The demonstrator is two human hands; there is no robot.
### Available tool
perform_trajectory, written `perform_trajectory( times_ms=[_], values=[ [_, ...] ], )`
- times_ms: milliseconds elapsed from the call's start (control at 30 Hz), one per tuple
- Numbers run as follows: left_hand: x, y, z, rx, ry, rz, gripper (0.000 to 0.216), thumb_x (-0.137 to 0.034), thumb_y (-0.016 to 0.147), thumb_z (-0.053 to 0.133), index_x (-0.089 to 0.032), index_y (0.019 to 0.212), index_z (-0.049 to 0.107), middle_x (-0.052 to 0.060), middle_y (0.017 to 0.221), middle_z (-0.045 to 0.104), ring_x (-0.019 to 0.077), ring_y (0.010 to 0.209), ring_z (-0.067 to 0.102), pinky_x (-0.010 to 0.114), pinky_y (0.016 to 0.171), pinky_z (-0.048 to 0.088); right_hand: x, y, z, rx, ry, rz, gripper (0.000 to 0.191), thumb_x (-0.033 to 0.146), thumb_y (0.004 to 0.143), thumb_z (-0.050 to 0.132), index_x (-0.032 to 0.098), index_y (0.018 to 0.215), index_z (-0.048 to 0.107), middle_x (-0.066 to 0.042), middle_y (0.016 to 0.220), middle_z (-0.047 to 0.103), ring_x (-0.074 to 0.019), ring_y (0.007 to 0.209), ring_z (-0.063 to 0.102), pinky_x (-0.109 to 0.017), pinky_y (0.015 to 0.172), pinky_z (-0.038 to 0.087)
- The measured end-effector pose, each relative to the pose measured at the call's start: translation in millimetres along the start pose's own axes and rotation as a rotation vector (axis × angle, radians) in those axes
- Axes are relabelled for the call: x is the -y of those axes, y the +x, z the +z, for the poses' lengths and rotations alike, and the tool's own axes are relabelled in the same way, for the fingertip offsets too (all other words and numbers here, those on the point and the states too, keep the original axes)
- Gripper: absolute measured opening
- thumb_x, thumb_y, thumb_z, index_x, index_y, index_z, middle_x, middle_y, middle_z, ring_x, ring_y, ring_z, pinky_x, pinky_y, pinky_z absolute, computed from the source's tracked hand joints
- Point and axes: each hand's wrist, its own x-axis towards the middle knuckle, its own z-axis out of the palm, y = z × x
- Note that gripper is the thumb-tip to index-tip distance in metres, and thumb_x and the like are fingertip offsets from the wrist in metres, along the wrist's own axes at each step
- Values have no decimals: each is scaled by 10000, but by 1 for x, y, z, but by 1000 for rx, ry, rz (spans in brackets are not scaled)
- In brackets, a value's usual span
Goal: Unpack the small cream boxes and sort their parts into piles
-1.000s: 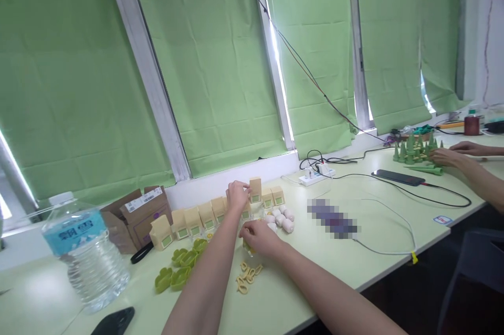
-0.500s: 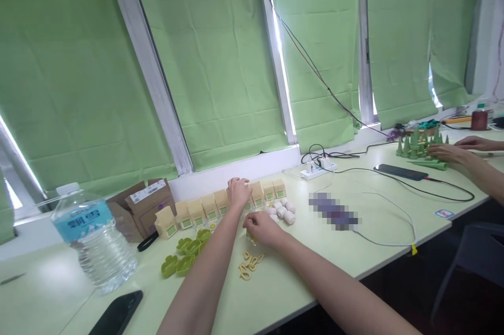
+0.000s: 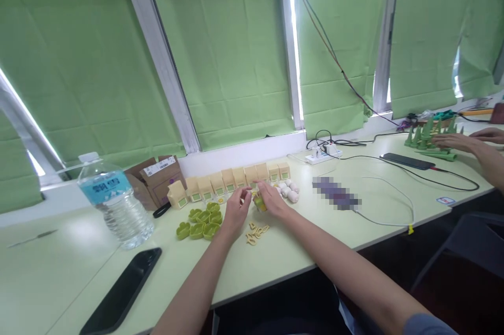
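Note:
A row of several cream house-shaped blocks (image 3: pixel 228 179) with green windows stands along the back of the pale table (image 3: pixel 299 240). Just in front of the row my left hand (image 3: pixel 235 208) and my right hand (image 3: pixel 270 200) meet. My right hand's fingers are pinched on a small yellow-green piece (image 3: pixel 259 202). My left hand's fingers are curled close to the same piece, and I cannot see whether they hold anything. Green flower-shaped pieces (image 3: pixel 201 221) lie to the left, small cream rings (image 3: pixel 255 232) near my wrists, white rounded pieces (image 3: pixel 290 191) to the right.
A water bottle (image 3: pixel 114 203) and a brown cardboard box (image 3: pixel 156 179) stand at left, a black phone (image 3: pixel 122 295) near the front edge. A power strip (image 3: pixel 322 155), cables and another phone (image 3: pixel 408 161) lie at right. Another person's hands (image 3: pixel 457 140) work at green cone pieces (image 3: pixel 427 137).
My left hand set a cream block into the row, then drew back to meet my right hand. The camera view shifted, so everything sits further right and higher.

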Motion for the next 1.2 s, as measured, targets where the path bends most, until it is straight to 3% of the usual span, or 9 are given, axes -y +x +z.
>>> perform_trajectory(
  times_ms=[133,233,333,400,467,700,800,967,1200],
  values=[
    [-12,-4,6,164,-152,-45,409,-461,905,514,-211,1210,621,91,1120,654,181,853,615,307,721,495,-1,-2,-1,4,26,0,545,517,1011,193,232,1310,549,-87,1224,631,-225,1100,586,-403,1024,408],
    [-12,-4,10,221,-195,-88,464,-472,842,615,-208,1224,606,86,1080,662,174,817,615,292,682,491,1,-3,-2,-2,43,11,539,525,1006,213,219,1289,556,-102,1182,637,-234,1090,583,-417,995,441],
    [-2,-1,10,118,-312,-153,469,-473,786,693,-188,1143,589,75,998,664,167,809,626,285,690,506,2,-3,-2,24,105,59,522,563,986,265,240,1277,554,-103,1171,625,-226,993,608,-365,787,547],
    [6,4,9,21,-412,-183,469,-477,763,720,-183,1090,560,75,990,661,163,812,639,285,694,521,1,-2,-1,75,162,92,507,590,956,349,260,1294,534,-94,1146,622,-207,914,618,-294,616,555],
    [13,8,7,-61,-489,-232,466,-490,751,725,-185,1052,542,72,983,660,166,823,650,288,692,535,-1,-1,2,104,190,96,522,593,913,462,256,1307,523,-87,1096,627,-191,871,617,-250,545,541],
    [22,11,0,-135,-584,-388,395,-514,753,691,-169,907,575,46,913,654,137,759,636,321,724,559,-8,2,6,140,133,45,538,552,879,556,223,1305,555,-97,1102,619,-169,824,612,-236,524,539],
    [22,12,-1,-137,-556,-395,376,-498,765,688,-173,914,573,45,911,659,144,770,637,324,711,560,-7,2,6,149,96,37,564,549,853,600,222,1310,558,-101,1153,618,-165,812,618,-256,564,544],
    [24,14,-1,-210,-443,-378,339,-500,822,619,-178,918,569,61,902,668,172,794,627,305,674,518,-3,2,7,107,-26,-16,597,506,796,695,184,1287,589,-99,1128,658,-173,826,642,-327,774,533],
    [26,13,1,-345,-480,-307,379,-542,814,616,-177,909,572,54,894,652,183,835,608,307,744,467,3,1,8,84,-17,-32,568,480,795,698,178,1267,608,-93,1144,671,-166,799,640,-325,787,515]
  ],
)
